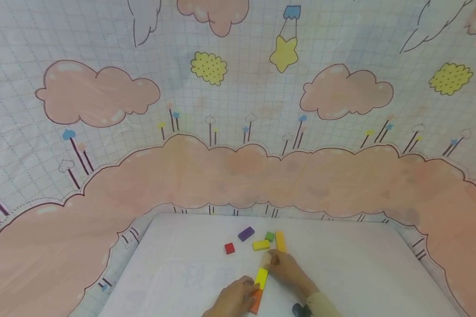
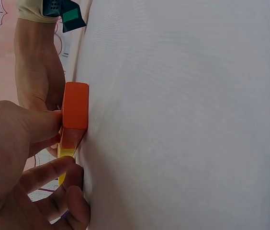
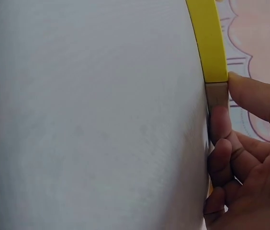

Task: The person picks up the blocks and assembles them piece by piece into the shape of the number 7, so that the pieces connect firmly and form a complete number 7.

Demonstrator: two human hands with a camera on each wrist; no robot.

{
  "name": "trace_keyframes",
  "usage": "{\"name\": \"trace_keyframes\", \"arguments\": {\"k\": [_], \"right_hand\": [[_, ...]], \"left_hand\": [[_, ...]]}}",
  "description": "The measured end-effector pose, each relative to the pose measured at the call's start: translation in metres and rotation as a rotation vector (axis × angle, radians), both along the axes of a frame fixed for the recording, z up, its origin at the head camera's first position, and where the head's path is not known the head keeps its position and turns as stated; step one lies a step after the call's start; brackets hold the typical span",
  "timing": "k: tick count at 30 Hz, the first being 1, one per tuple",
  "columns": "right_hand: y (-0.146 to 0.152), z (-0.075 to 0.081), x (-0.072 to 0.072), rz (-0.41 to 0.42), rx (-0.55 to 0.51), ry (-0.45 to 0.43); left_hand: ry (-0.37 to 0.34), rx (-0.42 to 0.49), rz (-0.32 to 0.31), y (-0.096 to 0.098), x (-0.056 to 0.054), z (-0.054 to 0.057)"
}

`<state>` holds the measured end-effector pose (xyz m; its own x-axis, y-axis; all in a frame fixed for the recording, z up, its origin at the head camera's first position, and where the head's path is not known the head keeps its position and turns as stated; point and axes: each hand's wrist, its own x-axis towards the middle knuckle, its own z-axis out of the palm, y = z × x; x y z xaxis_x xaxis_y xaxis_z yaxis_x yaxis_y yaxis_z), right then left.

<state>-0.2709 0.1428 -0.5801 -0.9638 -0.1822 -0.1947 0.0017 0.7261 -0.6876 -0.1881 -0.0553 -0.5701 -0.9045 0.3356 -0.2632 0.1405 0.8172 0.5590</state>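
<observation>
On the white table, an orange block (image 1: pixel 256 301), a yellow block (image 1: pixel 261 278) and a plain wood-coloured block (image 1: pixel 266 260) lie end to end in a slanting row. My left hand (image 1: pixel 233 297) pinches the orange block near its joint with the yellow one; in the left wrist view the thumb meets one side of the orange block (image 2: pixel 75 106). At the far end, my right hand (image 1: pixel 288 269) pinches the wood-coloured block, its index finger against the side of that block (image 3: pixel 217 94) in the right wrist view. The hands partly cover the blocks.
Beyond the row lie a second yellow block (image 1: pixel 261 245), a green cube (image 1: pixel 269 237), a purple block (image 1: pixel 246 234) and a red cube (image 1: pixel 229 248). A yellow-orange block (image 1: pixel 280 241) sits just past the right hand. A patterned cloth (image 1: pixel 238 176) hangs behind the table.
</observation>
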Motion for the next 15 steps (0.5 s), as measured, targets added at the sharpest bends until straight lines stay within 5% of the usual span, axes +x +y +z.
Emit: {"name": "trace_keyframes", "arguments": {"k": [15], "right_hand": [[0.0046,0.0022,0.0036,0.043,-0.013,-0.015]], "left_hand": [[0.044,-0.078,-0.072,-0.0003,-0.0033,0.0020]]}}
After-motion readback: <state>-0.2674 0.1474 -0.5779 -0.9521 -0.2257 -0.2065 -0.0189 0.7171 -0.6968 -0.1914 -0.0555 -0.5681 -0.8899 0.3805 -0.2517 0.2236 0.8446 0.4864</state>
